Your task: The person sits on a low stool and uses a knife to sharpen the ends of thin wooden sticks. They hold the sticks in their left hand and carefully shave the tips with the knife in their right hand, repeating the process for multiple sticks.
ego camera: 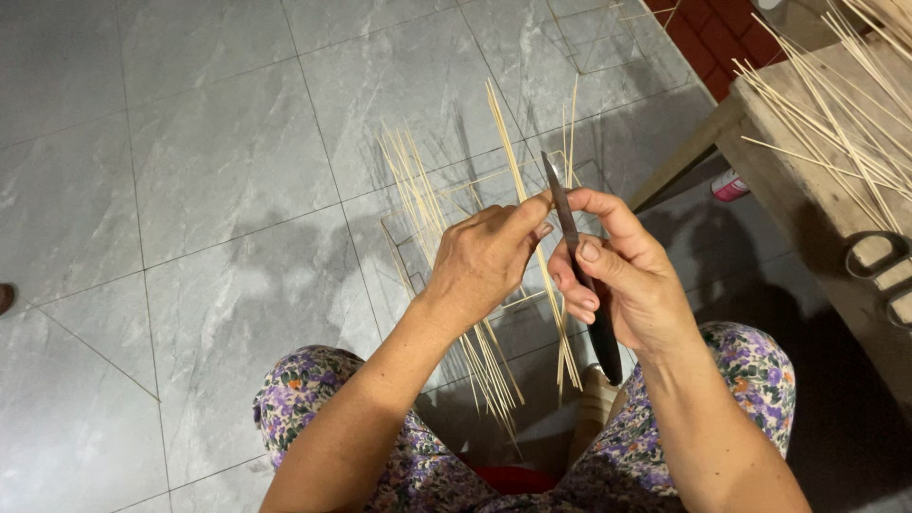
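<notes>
At nine o'clock from my hands the grey tiled floor [190, 190] shows nothing but its seams. Closer in, at about eleven o'clock, a fan of thin bamboo strips [418, 190] lies on the tiles over a faint frame of strips, and more of them hang down between my knees at six o'clock; I judge these to be ones already split, though I cannot tell how many.

My left hand [484, 261] is curled, thumb and forefinger pressed together on one long strip [508, 142] that runs up toward twelve o'clock. Just beside it, my right hand [622, 271] is wrapped around a dark knife [581, 275], thumb laid along the blade, the tip pointing up and touching the strip near my left fingertips. So this strip seems to be mid-cut, not finished.

At two o'clock a wooden bench [807, 180] carries a loose pile of sticks [836, 104]. A pair of scissors [879, 261] rests on its near edge at three o'clock.
</notes>
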